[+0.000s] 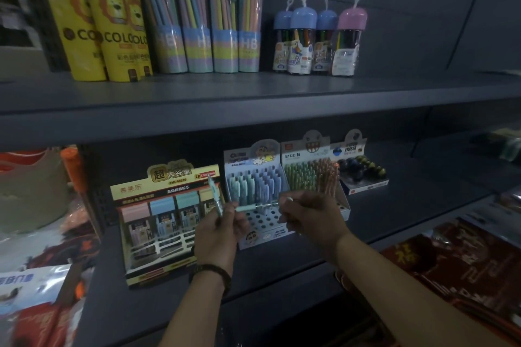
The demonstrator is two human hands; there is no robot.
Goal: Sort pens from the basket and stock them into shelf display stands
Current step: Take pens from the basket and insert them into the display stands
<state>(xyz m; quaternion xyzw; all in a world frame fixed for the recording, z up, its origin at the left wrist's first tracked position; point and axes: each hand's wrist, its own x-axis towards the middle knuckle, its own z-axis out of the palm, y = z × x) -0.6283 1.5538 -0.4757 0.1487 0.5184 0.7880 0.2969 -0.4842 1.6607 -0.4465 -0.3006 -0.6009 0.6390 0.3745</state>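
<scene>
Setting: dark grey shop shelving, dimly lit; upper shelf (pixel 253 93) carries yellow lion tubes (pixel 112 22), HB pencil tubs (pixel 208 22) and small capped crayon jars (pixel 318 36).
Lower shelf: carries a yellow lead-refill display (pixel 158 220), a blue-and-white pen display stand (pixel 255 169), a second stand of green and orange pens (pixel 310 175) and an eraser box (pixel 363 172), side by side.
Basket: not clearly in view.
Left hand: left hand (pixel 215 234) is raised before the stand, fingers (pixel 232 213) pinching the capped end of a mint pen (pixel 255 206); a second teal pen (pixel 215 200) is clamped in the same fist.
Right hand: right hand (pixel 311 220) has its fingers pressed together on the other end of the mint pen.
Pen location: held in the air between both hands, just in front of the blue-and-white stand, above its empty front holes.
Long axis: the mint pen lies nearly level, left to right, cap end to the left, thin end to the right.
Second pen: stands steeply, leaning up and to the left.
Step in hand: likely checking or orienting one pen before stocking; the stand's back rows are filled and its front rows are bare.
Next move: probably needs the pen turned from level to upright, one hand letting go, then lowering it into a free hole.
Risk: the spare pen in the left fist may slip.
</scene>
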